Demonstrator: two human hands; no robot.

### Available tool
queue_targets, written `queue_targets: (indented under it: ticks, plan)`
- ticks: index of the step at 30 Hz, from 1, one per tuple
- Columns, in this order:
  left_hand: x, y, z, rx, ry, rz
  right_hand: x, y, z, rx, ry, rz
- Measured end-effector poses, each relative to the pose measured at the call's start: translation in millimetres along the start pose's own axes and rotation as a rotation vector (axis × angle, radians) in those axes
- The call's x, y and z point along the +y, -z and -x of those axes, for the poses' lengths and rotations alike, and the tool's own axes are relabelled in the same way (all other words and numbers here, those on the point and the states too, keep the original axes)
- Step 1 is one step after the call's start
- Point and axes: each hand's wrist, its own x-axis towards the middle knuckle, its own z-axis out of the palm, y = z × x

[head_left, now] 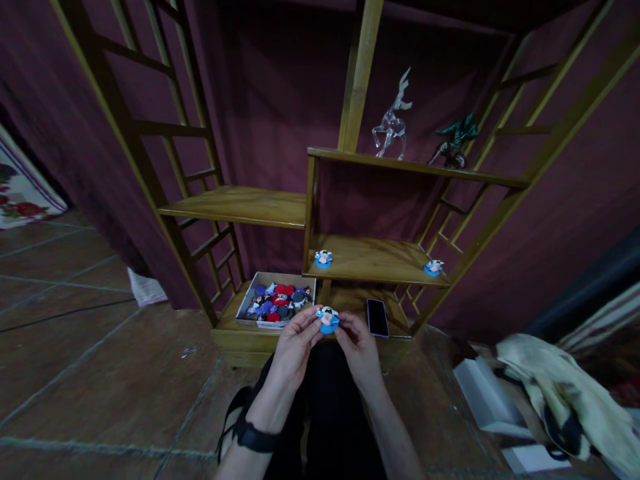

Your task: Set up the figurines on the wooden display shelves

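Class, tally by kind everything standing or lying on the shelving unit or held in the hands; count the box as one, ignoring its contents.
Small blue figurines: 3
Clear deer figure: 1
Dark green statuette: 1
Phone: 1
Open box: 1
Total: 7

The held toy figure (328, 321) looks like smooth plastic, a bit shiny. I see a shelf (370, 258) of smooth wood with a soft shine on its edges. The deer figurine (391, 125) is clear and glossy, like glass, but from far away I can't tell if it's plastic. The phone (377, 317) has a flat, shiny face. The box (246, 305) looks like stiff paper. The curtain (275, 113) is dull, soft-looking cloth.
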Motion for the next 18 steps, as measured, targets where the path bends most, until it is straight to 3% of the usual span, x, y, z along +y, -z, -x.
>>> queue_targets:
  ticks: [6,10,13,18]
  plan:
    - [-7.0,-5.6,1.0,0.058,-0.1,-0.09,0.9,3.6,-5.7,-0.001,-0.021,0.021]
    - [-12.0,-9.0,-1.0,0.065,-0.176,-0.265,0.3,9.7,-13.0,0.021,-0.06,-0.036]
    - [-12.2,-11.7,-3.8,0.033,-0.344,-0.55,2.8,14.4,-18.0,0.039,-0.117,-0.143]
    - [-6.7,-23.0,-0.5,-0.126,-0.7,-1.227,7.8,21.5,-21.2,0.057,-0.247,-0.406]
